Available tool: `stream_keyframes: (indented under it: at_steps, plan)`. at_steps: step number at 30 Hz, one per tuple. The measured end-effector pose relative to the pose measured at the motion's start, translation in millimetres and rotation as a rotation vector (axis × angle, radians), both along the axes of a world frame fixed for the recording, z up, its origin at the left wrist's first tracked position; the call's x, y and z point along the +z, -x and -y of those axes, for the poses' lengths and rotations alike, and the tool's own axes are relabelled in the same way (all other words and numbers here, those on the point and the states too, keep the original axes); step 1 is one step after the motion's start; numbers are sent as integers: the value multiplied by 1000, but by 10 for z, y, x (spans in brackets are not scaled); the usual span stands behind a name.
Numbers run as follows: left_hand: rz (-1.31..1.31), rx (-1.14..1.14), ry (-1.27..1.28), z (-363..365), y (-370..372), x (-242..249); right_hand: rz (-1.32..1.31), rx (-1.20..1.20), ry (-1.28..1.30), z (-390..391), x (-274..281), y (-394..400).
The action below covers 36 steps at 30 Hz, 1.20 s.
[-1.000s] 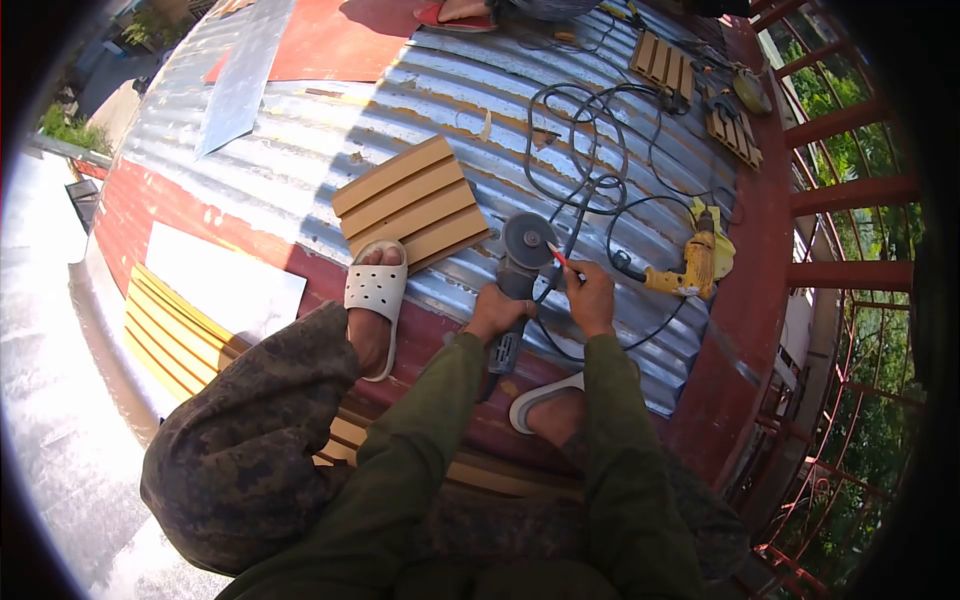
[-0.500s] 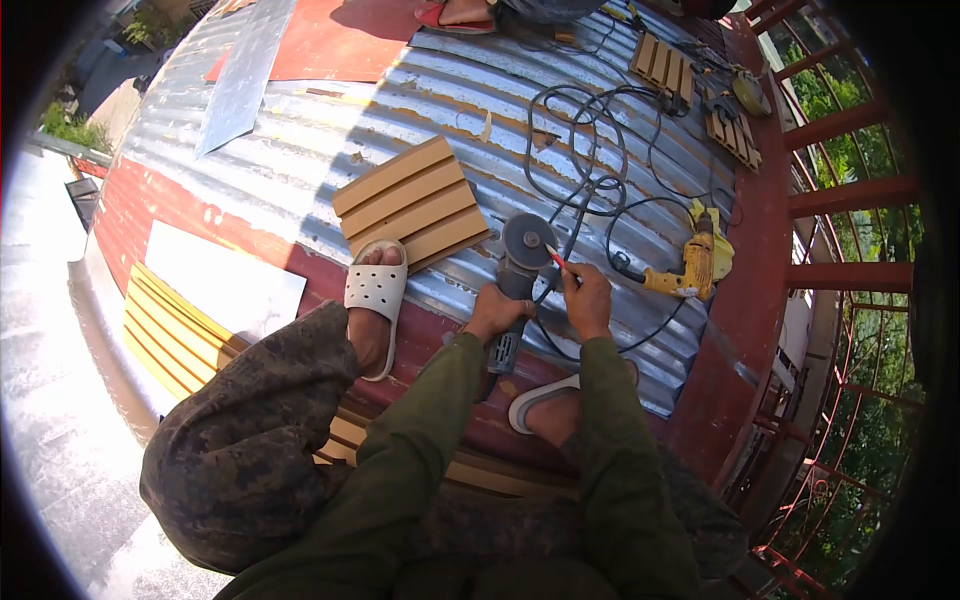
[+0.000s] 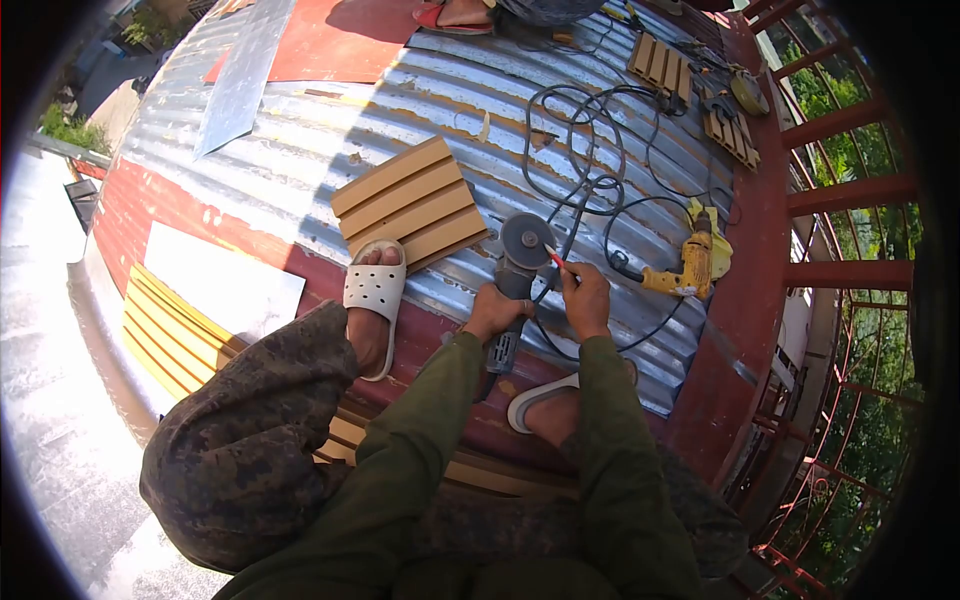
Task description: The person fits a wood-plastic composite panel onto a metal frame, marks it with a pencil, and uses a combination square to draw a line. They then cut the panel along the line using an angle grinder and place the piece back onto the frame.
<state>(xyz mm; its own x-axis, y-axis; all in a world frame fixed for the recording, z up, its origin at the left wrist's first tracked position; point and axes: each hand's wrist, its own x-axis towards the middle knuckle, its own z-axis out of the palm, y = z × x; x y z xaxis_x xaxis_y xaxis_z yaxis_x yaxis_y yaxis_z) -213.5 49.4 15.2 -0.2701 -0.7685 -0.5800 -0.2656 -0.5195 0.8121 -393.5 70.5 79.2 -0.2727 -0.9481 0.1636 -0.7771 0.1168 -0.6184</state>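
My left hand (image 3: 494, 311) is wrapped round the body of a grey angle grinder (image 3: 506, 348), whose cutting disc (image 3: 523, 252) faces up towards me. My right hand (image 3: 587, 298) is closed in a pinch on a thin red stick-like tool (image 3: 553, 257). Its tip is at the right edge of the disc; whether it touches cannot be made out. Left of the grinder, a grooved tan panel (image 3: 415, 200) lies on the corrugated metal sheet (image 3: 450, 110), by my sandalled foot (image 3: 372, 330).
A yellow drill (image 3: 690, 265) lies to the right, near the coiled black cable (image 3: 530, 150). Smaller grooved pieces (image 3: 660, 68) lie at the back right. Red railing (image 3: 850, 277) borders the right side. Another person's foot in a red sandal (image 3: 455, 18) is at the top.
Both my hands, the grinder and the red stick-like tool stay almost still. At the top, the other person's leg has shifted slightly.
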Motion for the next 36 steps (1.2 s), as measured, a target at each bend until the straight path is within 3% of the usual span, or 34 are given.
stream_keyframes:
  at_steps: [10,16,36]
  plan:
    - [4,-18,12,9,-14,64,-10,2,0,-6,19,-12]
    - [-28,-9,14,-12,20,-140,37,-13,-32,-10,30,-17]
    - [7,-15,-5,15,-14,83,47,-23,-50,-1,33,-23]
